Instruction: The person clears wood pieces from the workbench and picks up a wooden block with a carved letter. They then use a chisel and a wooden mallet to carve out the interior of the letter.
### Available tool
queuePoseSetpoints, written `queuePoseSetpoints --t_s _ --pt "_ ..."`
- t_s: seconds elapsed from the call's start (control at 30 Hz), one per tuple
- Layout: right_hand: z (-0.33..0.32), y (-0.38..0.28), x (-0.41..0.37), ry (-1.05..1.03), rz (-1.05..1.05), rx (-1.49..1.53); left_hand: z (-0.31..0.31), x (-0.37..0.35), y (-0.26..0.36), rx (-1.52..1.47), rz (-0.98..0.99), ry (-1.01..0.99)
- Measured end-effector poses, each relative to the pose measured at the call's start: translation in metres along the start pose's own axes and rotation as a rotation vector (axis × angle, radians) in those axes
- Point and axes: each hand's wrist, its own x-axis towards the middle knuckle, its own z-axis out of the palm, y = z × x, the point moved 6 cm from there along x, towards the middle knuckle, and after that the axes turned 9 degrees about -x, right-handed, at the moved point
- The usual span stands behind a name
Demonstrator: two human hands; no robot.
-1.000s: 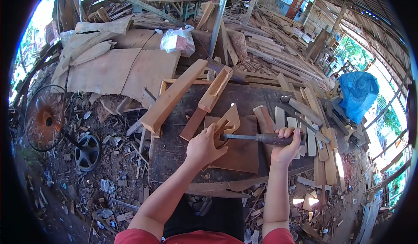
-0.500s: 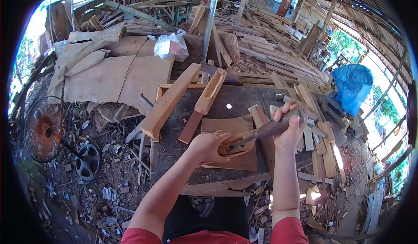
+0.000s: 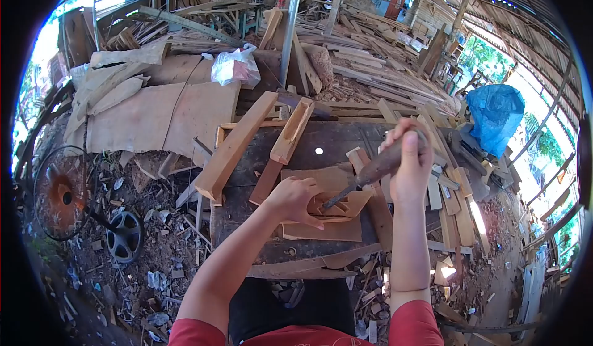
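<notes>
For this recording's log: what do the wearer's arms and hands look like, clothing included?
Red sleeves end above the elbows, leaving both forearms uncovered. The left hand and right hand are bare, with no gloves visible.

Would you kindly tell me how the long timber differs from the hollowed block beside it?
The long timber is longer and looks thicker, while the hollowed block is shorter and slimmer. The long timber's visible faces look plain, whereas the hollowed block has a slot cut along its upper side. Both are brown wood and lie slanted, far ends toward the right.
</notes>
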Motion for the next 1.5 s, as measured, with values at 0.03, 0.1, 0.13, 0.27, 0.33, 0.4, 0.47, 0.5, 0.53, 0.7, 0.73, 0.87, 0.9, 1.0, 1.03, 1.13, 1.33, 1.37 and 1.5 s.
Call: queuePoseSetpoints --t_s 0.03,0.1,0.13,0.27,0.33,0.4,0.47,0.5,0.53,0.7,0.73,0.87,0.9,1.0,1.03,1.13,1.33,1.37,1.5 --pt "-0.006 -0.004 0.003 0.055 -0.055 0.061 0.004 0.001 -0.003 -0.004 -0.027 -0.011" --pt "-0.011 -0.007 0.007 0.069 -0.094 0.08 0.016 0.003 -0.005 -0.011 -0.052 -0.023" --pt "-0.006 -0.009 0.006 -0.01 -0.142 0.137 0.022 0.003 -0.005 0.059 -0.082 0.017" --pt "0.005 -0.006 0.002 -0.12 -0.242 0.148 0.016 -0.001 -0.005 0.168 0.089 0.222" --pt "0.011 -0.005 0.005 -0.177 -0.261 0.193 0.015 -0.002 -0.003 0.129 0.096 0.227" --pt "0.017 -0.004 0.007 -0.227 -0.229 0.216 0.01 -0.002 0.0 0.09 0.107 0.228" --pt "0.027 -0.001 0.007 -0.358 -0.204 0.324 0.009 0.003 -0.001 0.02 0.082 0.172" --pt "0.028 0.002 0.008 -0.358 -0.201 0.324 0.011 0.003 -0.001 0.018 0.08 0.171" --pt "0.033 0.005 0.007 -0.434 -0.179 0.332 0.01 0.002 -0.002 0.012 0.086 0.201" --pt "0.043 0.014 0.006 -0.438 -0.152 0.329 0.007 0.002 -0.002 -0.038 0.054 0.192" --pt "0.045 0.015 0.006 -0.437 -0.148 0.333 0.006 0.002 -0.002 -0.009 0.056 0.225" --pt "0.044 0.015 0.008 -0.391 -0.164 0.315 0.004 0.002 -0.002 -0.031 0.046 0.233" --pt "0.043 0.015 0.008 -0.379 -0.169 0.309 0.006 0.002 -0.002 -0.033 0.049 0.23" --pt "0.043 0.015 0.007 -0.385 -0.184 0.306 0.006 0.001 -0.003 -0.002 0.057 0.287" --pt "0.044 0.016 0.007 -0.385 -0.184 0.306 0.006 0.001 -0.003 -0.001 0.057 0.306" --pt "0.046 0.018 0.006 -0.376 -0.173 0.329 0.007 0.001 -0.004 -0.01 0.048 0.341" --pt "0.052 0.019 0.008 -0.377 -0.172 0.346 0.007 0.0 -0.002 -0.002 0.002 0.376" --pt "0.052 0.019 0.008 -0.374 -0.177 0.343 0.006 -0.001 -0.001 0.003 -0.002 0.382" --pt "0.047 0.022 0.013 -0.333 -0.203 0.288 0.0 -0.001 0.002 -0.035 0.013 0.386"
